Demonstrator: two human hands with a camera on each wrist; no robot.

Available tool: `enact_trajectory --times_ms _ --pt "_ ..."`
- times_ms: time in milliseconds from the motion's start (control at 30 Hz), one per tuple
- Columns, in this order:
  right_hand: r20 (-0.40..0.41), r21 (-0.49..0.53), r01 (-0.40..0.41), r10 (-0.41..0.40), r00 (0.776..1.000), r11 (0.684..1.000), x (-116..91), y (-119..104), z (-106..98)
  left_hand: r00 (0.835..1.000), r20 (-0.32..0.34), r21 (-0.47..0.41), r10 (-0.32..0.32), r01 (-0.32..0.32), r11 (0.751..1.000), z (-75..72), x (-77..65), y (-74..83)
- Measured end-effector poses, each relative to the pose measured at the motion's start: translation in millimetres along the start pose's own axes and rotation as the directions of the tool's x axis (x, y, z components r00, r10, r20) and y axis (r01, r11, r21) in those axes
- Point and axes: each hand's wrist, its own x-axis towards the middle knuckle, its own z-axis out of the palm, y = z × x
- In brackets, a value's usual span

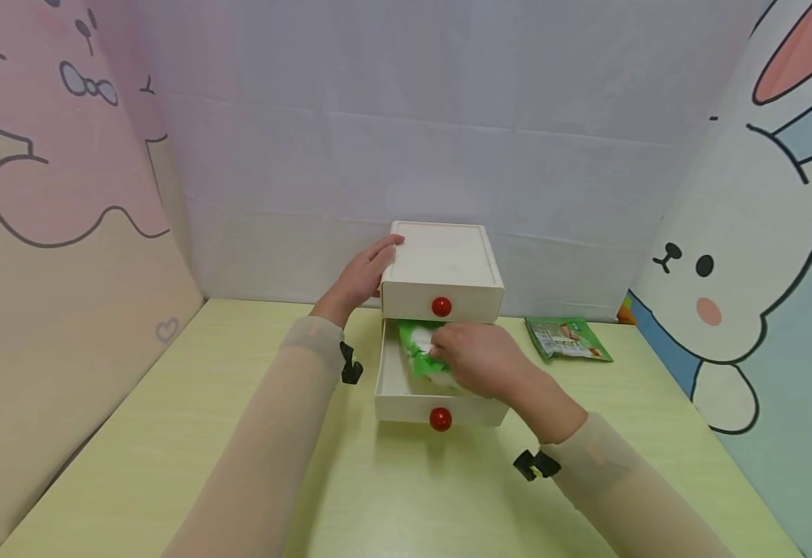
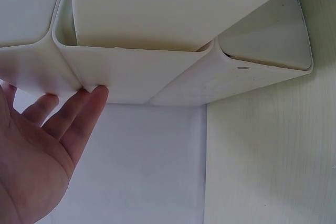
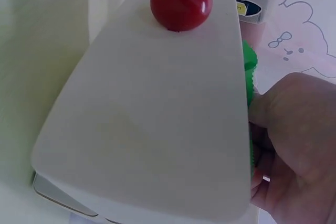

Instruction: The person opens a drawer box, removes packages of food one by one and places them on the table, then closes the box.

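A small white drawer cabinet [image 1: 441, 254] with red knobs stands on the table by the back wall. Its lower drawer [image 1: 406, 409] is pulled out. My left hand [image 1: 364, 275] rests on the cabinet's left side near the top; the left wrist view shows its extended fingertips [image 2: 100, 92] against the white panel. Inside the drawer lies a green and white packet [image 1: 416, 339], which my right hand [image 1: 479, 358] pinches between thumb and fingers. In the right wrist view, the drawer front [image 3: 152, 114] hides most of the packet, leaving a green edge [image 3: 249, 66] visible.
Right of the cabinet, another green packet [image 1: 566, 339] lies flat on the pale table [image 1: 239, 434]. White sheeting [image 1: 294, 170] rises behind, and printed cartoon panels [image 1: 727, 294] stand on both sides. The closed upper drawer with its red knob [image 1: 442, 307] sits above the pulled-out one.
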Motion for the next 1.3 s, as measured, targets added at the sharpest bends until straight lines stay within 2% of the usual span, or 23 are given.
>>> enact_trajectory --times_ms 167,300,600,733,1300 --pt "0.009 -0.021 -0.032 0.032 0.999 0.999 -1 -2 -6 1.0 0.002 0.004 0.002 -0.002 1.0 0.2 -0.2 1.4" --pt "-0.014 -0.022 -0.041 0.041 0.999 0.999 -2 -2 -9 1.0 0.0 0.001 0.0 0.0 1.0 0.9 0.2 1.6" --pt "-0.148 -0.011 -0.009 0.007 0.989 1.0 -6 5 -13 1.0 -0.005 0.008 -0.006 0.006 1.0 1.4 -0.4 2.9" --pt "-0.178 -0.007 0.005 -0.006 0.984 1.0 -8 7 -15 1.0 -0.005 -0.001 -0.004 0.004 1.0 1.3 -0.6 3.1" --pt "-0.201 0.02 0.013 -0.009 0.98 1.0 -20 3 -35 1.0 0.005 0.005 0.009 -0.009 1.0 -0.4 1.3 -0.2"
